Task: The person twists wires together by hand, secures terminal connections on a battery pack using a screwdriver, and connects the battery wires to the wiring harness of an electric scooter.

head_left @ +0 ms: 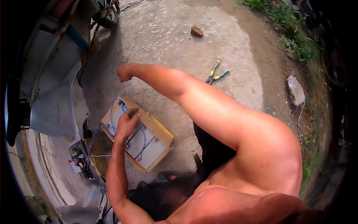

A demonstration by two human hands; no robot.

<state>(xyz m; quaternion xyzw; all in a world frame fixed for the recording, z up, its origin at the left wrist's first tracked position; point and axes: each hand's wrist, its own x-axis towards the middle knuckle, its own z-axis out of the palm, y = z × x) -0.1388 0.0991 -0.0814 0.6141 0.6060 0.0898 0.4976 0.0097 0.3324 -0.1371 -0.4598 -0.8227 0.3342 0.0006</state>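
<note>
A cardboard box (162,131) sits on the ground in front of me, holding several grey block batteries (151,154) with red terminals. Blue wires (144,140) loop across their tops and run out over the box's left side. Above the box's far part is my left hand (128,120), its fingers bent together; what they grip, if anything, I cannot make out. Farther out, past the box's far end, my right hand (125,72) hangs in the air, curled closed. Anything inside it is hidden.
Pliers (212,77) with green and yellow handles lie beyond my right arm. A brick piece (196,31) rests farther off. Grey vehicle panels (56,108) stand at left, near an opened unit with tangled wires (79,160). A pale stone (295,90) lies by the grass.
</note>
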